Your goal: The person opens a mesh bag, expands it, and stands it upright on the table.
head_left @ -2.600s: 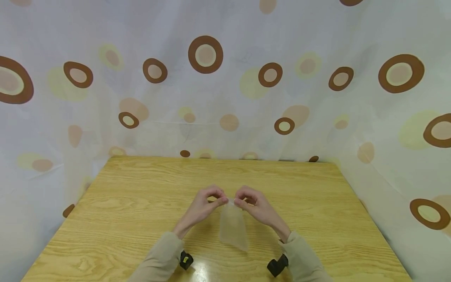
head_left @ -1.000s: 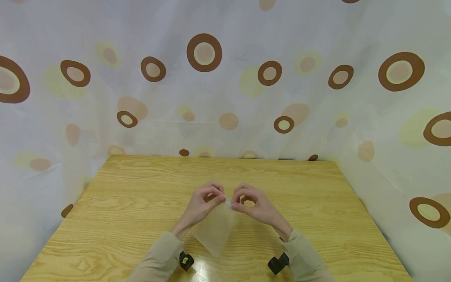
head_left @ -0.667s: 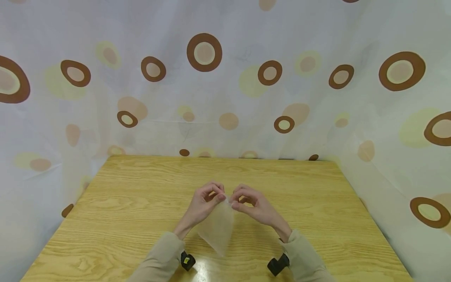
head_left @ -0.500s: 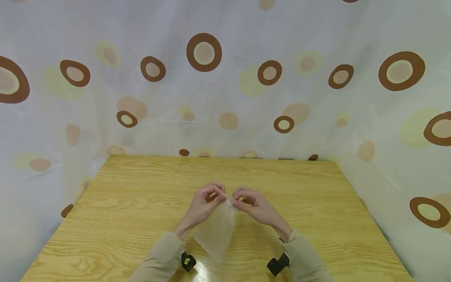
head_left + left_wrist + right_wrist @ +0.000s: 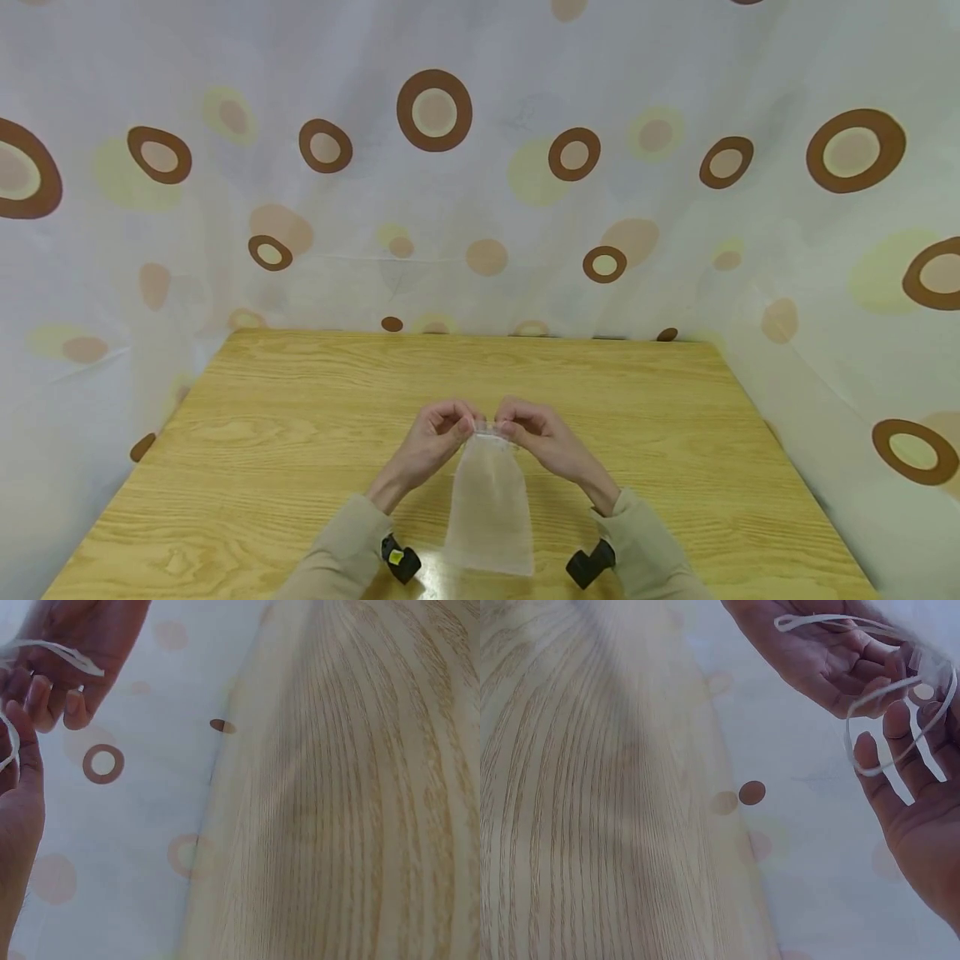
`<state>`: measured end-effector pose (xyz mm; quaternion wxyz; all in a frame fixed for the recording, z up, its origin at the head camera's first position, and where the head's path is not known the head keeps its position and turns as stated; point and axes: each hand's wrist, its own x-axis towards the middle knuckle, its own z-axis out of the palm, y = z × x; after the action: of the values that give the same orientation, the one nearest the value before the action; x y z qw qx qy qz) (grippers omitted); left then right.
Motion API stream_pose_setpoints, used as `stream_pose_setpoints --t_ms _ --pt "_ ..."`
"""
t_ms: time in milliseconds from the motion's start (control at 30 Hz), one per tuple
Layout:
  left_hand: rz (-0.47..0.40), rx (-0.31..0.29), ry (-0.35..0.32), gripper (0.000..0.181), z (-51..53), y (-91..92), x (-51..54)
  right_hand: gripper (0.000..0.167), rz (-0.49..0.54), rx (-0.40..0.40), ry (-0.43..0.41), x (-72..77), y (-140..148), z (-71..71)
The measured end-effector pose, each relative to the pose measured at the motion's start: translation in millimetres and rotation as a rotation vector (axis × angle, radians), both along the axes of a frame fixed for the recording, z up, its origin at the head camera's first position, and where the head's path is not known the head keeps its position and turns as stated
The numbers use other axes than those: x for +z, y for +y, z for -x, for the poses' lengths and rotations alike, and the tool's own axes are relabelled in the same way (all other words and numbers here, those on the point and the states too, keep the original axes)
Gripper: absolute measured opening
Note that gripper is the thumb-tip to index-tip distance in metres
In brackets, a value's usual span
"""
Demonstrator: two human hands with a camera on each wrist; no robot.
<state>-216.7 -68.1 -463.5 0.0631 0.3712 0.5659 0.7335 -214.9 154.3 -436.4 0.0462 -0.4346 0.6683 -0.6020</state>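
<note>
A thin, see-through white drawstring bag point(image 5: 490, 508) hangs flat between the two hands, its gathered top edge uppermost. My left hand point(image 5: 429, 443) pinches the left end of that top edge between thumb and finger. The right end is pinched likewise by my right hand point(image 5: 546, 440), a short gap away. White cord point(image 5: 851, 739) loops around the fingers of the right hand in the right wrist view. A further length of cord point(image 5: 71, 654) shows in the left wrist view, in front of the right palm. The bag's body is out of sight in the left wrist view.
Both hands are above a wooden table point(image 5: 300, 400). A pale curtain point(image 5: 487, 192) with brown and yellow spots stands behind the table and along its sides. Black wrist cameras point(image 5: 401, 560) sit below the beige sleeves point(image 5: 341, 533).
The bag was skewed and swung to the left a second ago; now it hangs straighter and spread wider, facing me. Both hands have dropped slightly and kept their pinch on its top.
</note>
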Motion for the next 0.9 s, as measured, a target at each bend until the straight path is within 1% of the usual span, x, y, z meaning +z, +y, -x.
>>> stream_pose_setpoints --t_ms 100,200,333,400,467,533,633,700,800,900 --pt "0.030 0.002 -0.007 0.016 -0.2 -0.5 1.0 0.021 0.006 0.000 -0.001 0.1 0.0 -0.4" --pt "0.071 0.004 -0.028 0.018 0.2 -0.8 2.0 0.020 0.016 -0.011 0.002 0.1 -0.1 -0.8" --pt "0.137 0.026 -0.021 0.034 0.6 -1.8 4.3 0.019 0.046 -0.037 -0.009 -1.3 -0.1 -1.8" --pt "0.170 0.037 -0.004 0.040 0.7 -2.6 5.8 0.019 0.066 -0.047 -0.050 -2.1 -0.4 -3.1" --pt "0.198 0.047 0.016 0.042 0.7 -3.7 7.3 0.019 0.091 -0.050 -0.097 -3.0 -0.6 -4.8" --pt "0.209 0.042 0.030 0.039 0.7 -4.8 8.8 0.020 0.115 -0.055 -0.167 -3.2 -0.9 -6.8" --pt "0.214 0.052 0.054 0.033 0.8 -5.7 10.0 0.022 0.165 -0.044 -0.241 -4.2 -0.8 -8.6" --pt "0.214 0.068 0.069 0.031 0.7 -6.0 10.5 0.023 0.204 -0.027 -0.269 -4.9 -1.1 -8.6" --pt "0.217 0.111 0.088 0.029 0.6 -5.3 11.7 0.024 0.248 0.003 -0.285 -5.1 -1.8 -7.8" --pt "0.216 0.155 0.104 0.029 0.4 -3.6 13.5 0.025 0.262 0.016 -0.289 -4.4 -3.0 -6.7"
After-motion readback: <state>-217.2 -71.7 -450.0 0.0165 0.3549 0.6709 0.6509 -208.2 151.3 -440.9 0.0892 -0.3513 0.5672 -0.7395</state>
